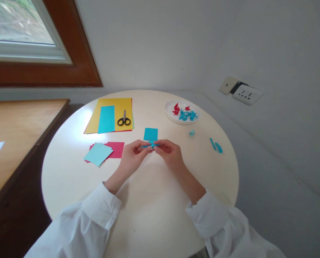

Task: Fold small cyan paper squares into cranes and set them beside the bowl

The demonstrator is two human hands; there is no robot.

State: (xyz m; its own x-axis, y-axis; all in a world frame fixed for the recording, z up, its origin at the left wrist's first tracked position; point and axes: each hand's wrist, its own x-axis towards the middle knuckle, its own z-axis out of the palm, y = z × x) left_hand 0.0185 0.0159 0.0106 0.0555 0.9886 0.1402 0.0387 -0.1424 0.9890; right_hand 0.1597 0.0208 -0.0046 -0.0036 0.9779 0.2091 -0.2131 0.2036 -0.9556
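Over the middle of a round white table (pixel 149 215), my left hand (pixel 134 154) and my right hand (pixel 168 152) meet fingertip to fingertip. Both pinch a small folded piece of blue paper (pixel 150 144) between them. Just beyond the fingers lies a flat blue paper square (pixel 150 133). Both sleeves are white.
Black scissors (pixel 124 119) and a blue sheet (pixel 106 119) lie on yellow paper (pixel 119 105) at the far left. A light-blue sheet (pixel 98 153) overlaps red paper (pixel 116 149). A white dish (pixel 182 112) holds red and blue folded pieces. Blue scraps (pixel 216 145) and a small folded piece (pixel 192 133) lie right.
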